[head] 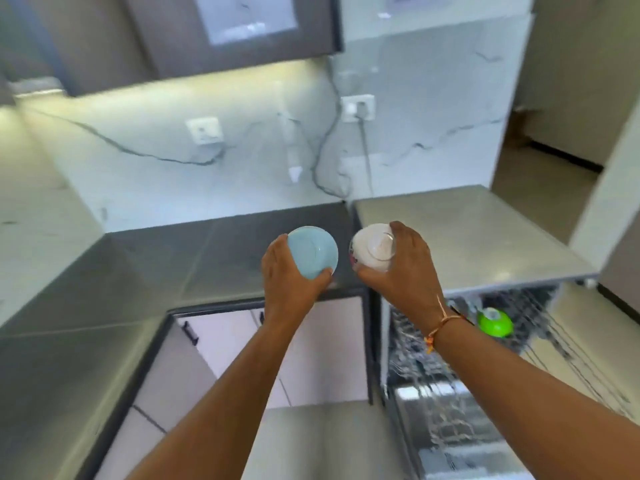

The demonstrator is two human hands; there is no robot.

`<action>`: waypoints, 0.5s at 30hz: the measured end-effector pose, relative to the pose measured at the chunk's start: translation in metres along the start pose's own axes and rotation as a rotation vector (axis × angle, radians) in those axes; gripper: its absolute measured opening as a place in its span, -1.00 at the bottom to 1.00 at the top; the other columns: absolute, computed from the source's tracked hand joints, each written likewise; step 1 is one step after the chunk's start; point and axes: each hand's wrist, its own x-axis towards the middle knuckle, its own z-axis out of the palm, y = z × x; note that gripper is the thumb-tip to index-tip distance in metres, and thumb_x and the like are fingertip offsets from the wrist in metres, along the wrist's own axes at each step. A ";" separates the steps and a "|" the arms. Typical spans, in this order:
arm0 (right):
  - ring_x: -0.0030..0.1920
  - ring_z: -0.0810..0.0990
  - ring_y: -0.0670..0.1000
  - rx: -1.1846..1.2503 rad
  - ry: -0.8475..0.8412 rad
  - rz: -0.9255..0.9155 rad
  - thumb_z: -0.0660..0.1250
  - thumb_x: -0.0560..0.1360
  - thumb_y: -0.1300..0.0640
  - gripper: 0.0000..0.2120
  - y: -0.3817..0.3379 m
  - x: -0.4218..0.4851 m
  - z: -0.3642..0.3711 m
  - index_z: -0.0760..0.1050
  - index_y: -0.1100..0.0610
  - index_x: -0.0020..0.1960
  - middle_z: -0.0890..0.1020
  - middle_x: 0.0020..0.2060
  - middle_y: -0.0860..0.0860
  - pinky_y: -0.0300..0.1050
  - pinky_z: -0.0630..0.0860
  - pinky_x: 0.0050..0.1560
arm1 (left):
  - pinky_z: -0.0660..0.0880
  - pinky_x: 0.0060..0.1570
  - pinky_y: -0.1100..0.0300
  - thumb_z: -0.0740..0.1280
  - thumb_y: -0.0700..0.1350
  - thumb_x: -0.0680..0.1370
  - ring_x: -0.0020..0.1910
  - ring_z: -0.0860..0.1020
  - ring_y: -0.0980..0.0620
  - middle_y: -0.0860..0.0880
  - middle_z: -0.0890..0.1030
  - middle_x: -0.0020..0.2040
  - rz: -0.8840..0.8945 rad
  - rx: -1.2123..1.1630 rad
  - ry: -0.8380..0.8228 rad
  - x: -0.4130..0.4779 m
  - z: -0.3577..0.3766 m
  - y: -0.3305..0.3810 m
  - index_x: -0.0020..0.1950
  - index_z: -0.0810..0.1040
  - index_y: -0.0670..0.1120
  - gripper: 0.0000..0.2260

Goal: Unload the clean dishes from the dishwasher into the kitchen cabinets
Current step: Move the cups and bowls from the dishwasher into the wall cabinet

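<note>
My left grip (287,271) is curled round a pale blue bowl (311,252), thumb on its lower edge. My right grip (405,268) clasps a white bowl (369,247), fingers over the top and thumb beneath (something clear blurs against it, perhaps a glass; I cannot tell). The two bowls are side by side, near but apart, above the dark counter (207,244). Below my right grip the dishwasher rack (433,375) stands pulled out, with a green dish (494,322) in it just beyond my right wrist, which wears a thread band (440,327). Beneath my left grip are pale cabinet doors (221,341).
</note>
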 end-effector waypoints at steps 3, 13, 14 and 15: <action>0.16 0.49 0.10 0.086 -0.010 -0.110 0.54 0.25 -0.18 -0.21 -0.059 0.022 0.029 0.36 0.12 0.34 0.51 0.19 0.07 -0.35 0.25 0.14 | 0.39 0.27 -0.02 0.53 0.16 0.24 0.28 0.37 -0.07 -0.02 0.43 0.29 -0.037 0.044 0.147 0.029 -0.058 -0.028 0.41 0.30 -0.04 -0.17; 0.20 0.48 0.07 0.282 0.015 -0.328 0.54 0.25 -0.15 -0.18 -0.233 0.108 0.133 0.35 0.09 0.41 0.46 0.22 0.05 -0.23 0.38 0.16 | 0.25 0.32 0.11 0.52 0.19 0.24 0.34 0.35 -0.10 -0.07 0.44 0.36 0.034 0.155 0.507 0.153 -0.206 -0.087 0.46 0.31 -0.11 -0.13; 0.19 0.48 0.06 0.289 0.017 -0.341 0.53 0.24 -0.16 -0.18 -0.249 0.118 0.145 0.35 0.08 0.40 0.47 0.20 0.04 -0.26 0.36 0.13 | 0.27 0.30 0.10 0.49 0.20 0.23 0.33 0.36 -0.11 -0.07 0.45 0.35 0.035 0.158 0.525 0.166 -0.215 -0.094 0.45 0.32 -0.10 -0.13; 0.19 0.48 0.05 0.290 0.014 -0.354 0.53 0.24 -0.18 -0.18 -0.262 0.127 0.157 0.35 0.08 0.40 0.48 0.19 0.03 -0.28 0.36 0.12 | 0.28 0.30 0.08 0.48 0.22 0.22 0.33 0.36 -0.11 -0.06 0.45 0.35 0.035 0.163 0.539 0.178 -0.223 -0.101 0.45 0.32 -0.09 -0.13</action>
